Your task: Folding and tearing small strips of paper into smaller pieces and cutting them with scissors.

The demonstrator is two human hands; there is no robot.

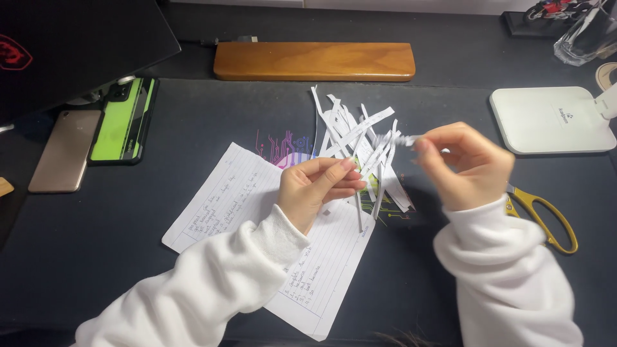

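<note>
Right hand point(464, 166) grip: fingertips pressed together on the end of a thin white paper strip point(393, 139), held up above the worktop point(96, 257). The strip end is motion-blurred, so the exact contact is hard to make out. The strip runs left from the pinch toward the left hand.

Left hand point(316, 187) grip: fingers extended and closed together, thumb underneath, pinching a narrow strip point(359, 215) that hangs down below the fingertips. Whether this is the same strip as the right hand's, cannot tell. The two hands sit near each other, with a small gap between the fingertips.

Just behind and between the hands: a loose pile of cut paper strips point(350, 132), white, criss-crossed, lying on the dark desk mat point(193, 109). The held strips overlap the pile in view.

Under the left wrist: a lined, handwritten sheet point(225, 205) lying at an angle on the mat, and a second lined sheet point(324, 270) beside it toward the near edge.

Right of the right hand, partly hidden by the white sleeve point(508, 283): yellow-handled scissors point(546, 218) lying flat.

Further out: white lamp base point(549, 119) far right, wooden wrist rest point(313, 61) at the back, two phones point(93, 144) at the left, one green-backed and one gold, and a dark laptop lid point(77, 45) in the top left corner.
</note>
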